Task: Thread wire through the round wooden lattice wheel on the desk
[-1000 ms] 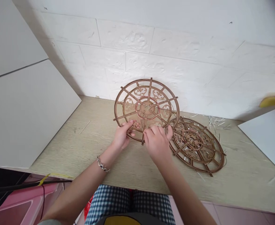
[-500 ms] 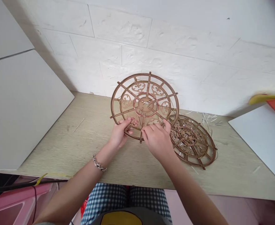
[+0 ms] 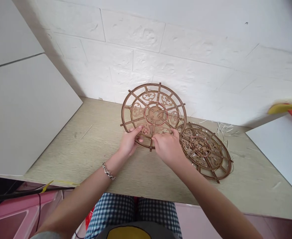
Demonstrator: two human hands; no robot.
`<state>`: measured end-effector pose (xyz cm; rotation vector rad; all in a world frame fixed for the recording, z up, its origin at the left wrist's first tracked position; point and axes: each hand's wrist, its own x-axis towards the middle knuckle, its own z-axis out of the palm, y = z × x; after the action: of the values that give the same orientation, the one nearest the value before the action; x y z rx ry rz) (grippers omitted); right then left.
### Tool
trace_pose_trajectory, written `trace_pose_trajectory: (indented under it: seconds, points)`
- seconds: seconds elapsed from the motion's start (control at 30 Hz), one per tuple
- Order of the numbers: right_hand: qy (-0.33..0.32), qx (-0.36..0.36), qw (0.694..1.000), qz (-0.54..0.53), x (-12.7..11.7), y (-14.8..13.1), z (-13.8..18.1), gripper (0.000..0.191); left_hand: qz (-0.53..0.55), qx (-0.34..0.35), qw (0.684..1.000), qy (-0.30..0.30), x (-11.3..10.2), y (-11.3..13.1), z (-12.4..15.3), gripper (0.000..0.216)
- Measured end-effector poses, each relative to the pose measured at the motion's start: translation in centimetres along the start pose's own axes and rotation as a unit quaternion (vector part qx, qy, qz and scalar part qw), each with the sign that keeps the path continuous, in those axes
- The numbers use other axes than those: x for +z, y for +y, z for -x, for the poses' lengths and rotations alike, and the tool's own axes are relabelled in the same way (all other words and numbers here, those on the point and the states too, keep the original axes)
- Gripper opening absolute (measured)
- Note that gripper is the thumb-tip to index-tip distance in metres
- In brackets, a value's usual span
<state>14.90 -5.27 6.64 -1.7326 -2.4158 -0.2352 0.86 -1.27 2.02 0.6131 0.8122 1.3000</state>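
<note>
A round brown lattice frame (image 3: 156, 114) with scroll patterns, spokes and thin wires along its rings is held tilted up in front of me. My left hand (image 3: 130, 141) grips its lower left rim, thumb on the near face and fingers behind. At the lower right of the same frame, my right hand (image 3: 167, 146) is closed with thumb and index finger pinched near a lower spoke. Whether a wire lies in that pinch cannot be made out. A second brown lattice frame (image 3: 214, 174), or a small stack, lies on the table beside my right forearm.
Thin pale strips (image 3: 225, 128) lie scattered behind the second frame, and one more strip (image 3: 86, 131) lies at left. White panels (image 3: 36, 116) stand at left and right. A white brick-patterned wall (image 3: 146, 63) rises behind the wooden table (image 3: 96, 114).
The held frame has come down slightly at its top and leans back a little more. Both hands keep their places on it. The whole view has shifted slightly.
</note>
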Motion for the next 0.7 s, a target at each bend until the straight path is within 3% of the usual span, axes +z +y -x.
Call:
trace_pose_trajectory:
  seconds: [0.1, 0.27, 0.4, 0.53, 0.7]
  points:
    - [0.019, 0.006, 0.999, -0.032, -0.2, 0.6, 0.1, 0.026, 0.001, 0.004, 1.000, 0.003, -0.2, 0.0, -0.1, 0.025]
    - [0.076, -0.096, 0.992, -0.040, 0.0, 1.4, 0.9, 0.020, 0.016, 0.004, 0.999, 0.047, 0.0, 0.4, -0.1, 0.021]
    - [0.098, -0.124, 0.987, -0.037, 0.7, 1.1, 1.2, 0.019, 0.023, 0.002, 0.997, 0.069, 0.2, 0.7, 0.0, 0.018]
    - [0.071, -0.133, 0.988, -0.029, 0.8, 0.7, 1.1, 0.021, 0.037, -0.006, 0.998, 0.050, 0.2, 0.6, 0.1, 0.015]
    - [-0.022, -0.162, 0.987, -0.009, -0.1, 0.4, 1.0, 0.017, 0.039, -0.018, 0.998, 0.047, 0.4, 0.9, 0.3, 0.014]
